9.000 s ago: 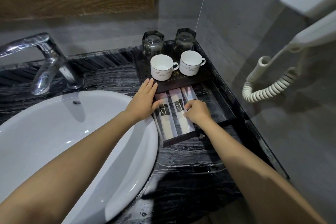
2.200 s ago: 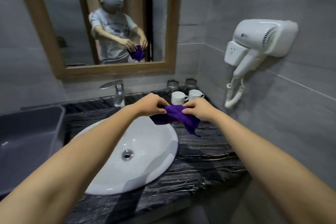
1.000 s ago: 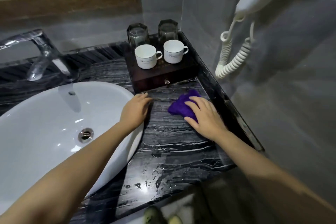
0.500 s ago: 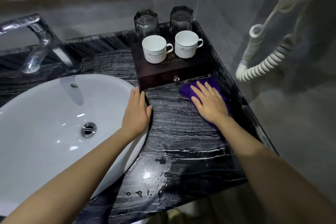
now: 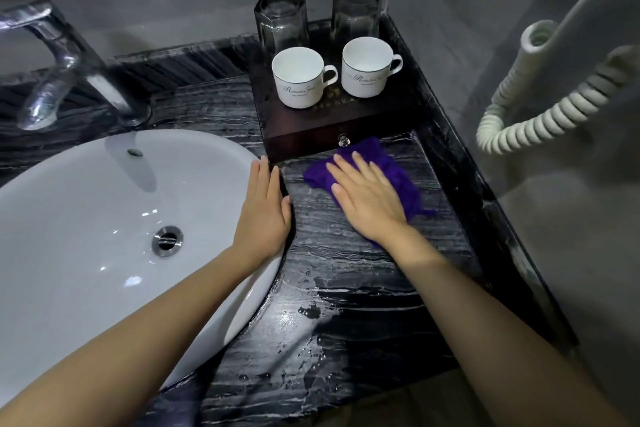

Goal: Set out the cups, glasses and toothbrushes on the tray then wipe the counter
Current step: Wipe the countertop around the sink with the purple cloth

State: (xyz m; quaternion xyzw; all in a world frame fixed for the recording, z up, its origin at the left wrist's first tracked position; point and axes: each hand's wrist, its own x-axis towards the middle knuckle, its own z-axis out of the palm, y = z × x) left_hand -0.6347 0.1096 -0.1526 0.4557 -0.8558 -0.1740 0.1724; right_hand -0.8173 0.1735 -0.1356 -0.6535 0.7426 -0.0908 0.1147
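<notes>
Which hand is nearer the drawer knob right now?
Right. The right hand presses the purple cloth just below the drawer knob; the left hand rests flat on the sink rim, farther left.

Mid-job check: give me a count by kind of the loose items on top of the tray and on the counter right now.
White cups, on the tray: 2
Glasses, behind the cups: 2
Purple cloth, on the counter under the right hand: 1
Total: 5
</notes>
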